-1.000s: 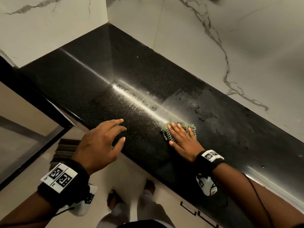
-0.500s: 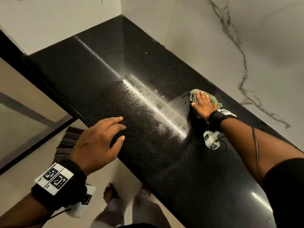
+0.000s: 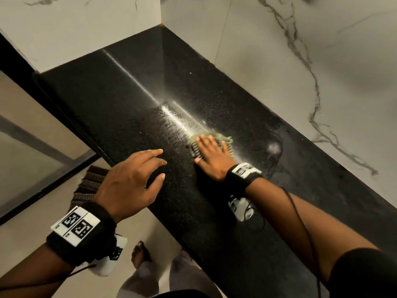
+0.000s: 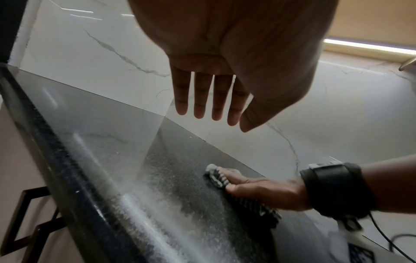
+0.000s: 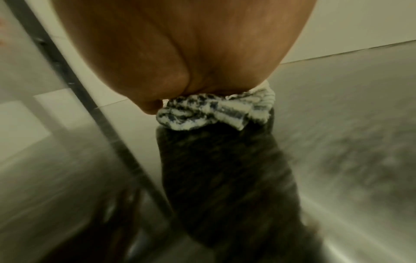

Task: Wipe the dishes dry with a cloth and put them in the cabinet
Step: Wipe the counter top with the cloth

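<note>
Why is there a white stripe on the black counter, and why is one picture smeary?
Head view: the stripe is glare on the shiny counter, reaching the cloth under the right hand. Left wrist view: same glare; the left hand looks dark. Right wrist view: blur smears the counter; the cloth looks sharper.

Cloth: on counter, under my right hand.
Left hand: left of cloth, over counter's front edge.
Walls: behind counter, meeting at corner.
Mat: on floor, before counter's left end.
</note>
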A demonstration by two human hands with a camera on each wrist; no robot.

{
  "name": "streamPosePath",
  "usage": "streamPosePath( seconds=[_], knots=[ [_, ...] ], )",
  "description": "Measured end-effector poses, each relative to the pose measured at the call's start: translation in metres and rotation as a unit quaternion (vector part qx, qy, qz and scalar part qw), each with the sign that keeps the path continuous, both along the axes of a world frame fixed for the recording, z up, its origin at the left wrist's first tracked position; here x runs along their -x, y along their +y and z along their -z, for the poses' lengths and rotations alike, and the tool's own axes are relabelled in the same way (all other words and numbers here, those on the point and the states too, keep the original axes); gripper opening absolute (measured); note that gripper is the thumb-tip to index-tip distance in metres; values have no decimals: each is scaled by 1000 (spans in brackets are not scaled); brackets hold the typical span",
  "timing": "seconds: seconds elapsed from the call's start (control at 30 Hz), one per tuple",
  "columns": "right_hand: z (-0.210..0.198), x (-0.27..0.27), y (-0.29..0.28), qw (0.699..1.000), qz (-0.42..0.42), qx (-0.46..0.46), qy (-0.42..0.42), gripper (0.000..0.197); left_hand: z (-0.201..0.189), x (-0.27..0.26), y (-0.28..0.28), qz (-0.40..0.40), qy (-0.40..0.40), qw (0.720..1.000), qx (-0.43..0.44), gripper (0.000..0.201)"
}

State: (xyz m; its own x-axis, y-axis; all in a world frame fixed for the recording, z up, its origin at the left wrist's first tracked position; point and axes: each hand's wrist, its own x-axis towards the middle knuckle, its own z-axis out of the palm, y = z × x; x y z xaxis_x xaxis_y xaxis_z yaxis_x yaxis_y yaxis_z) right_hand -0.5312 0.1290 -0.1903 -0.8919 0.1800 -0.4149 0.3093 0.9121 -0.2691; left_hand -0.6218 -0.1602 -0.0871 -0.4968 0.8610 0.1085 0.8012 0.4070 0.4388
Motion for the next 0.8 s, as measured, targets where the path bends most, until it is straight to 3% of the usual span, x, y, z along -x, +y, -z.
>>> streamPosePath(
  seconds=[0.17, 0.33, 0.43, 0.57, 0.8],
  knots=[
    [4, -44, -81, 990, -134, 9, 37, 73, -5, -3, 12, 6, 11, 1000, -6, 35],
    [7, -100, -84, 982, -178, -7, 56, 70, -6, -8, 22, 15, 0, 1000, 0, 37],
    [2, -106, -54, 988, -143, -8, 49, 68, -7, -12, 29, 17, -8, 1000, 1, 40],
    [5, -104, 20, 999, -25, -19, 16, 67, -6, -17, 38, 16, -17, 1000, 3, 45],
    [2, -96, 148, 992, 123, -38, -3, 70, 4, -29, 42, 2, -21, 1000, 12, 43]
  ],
)
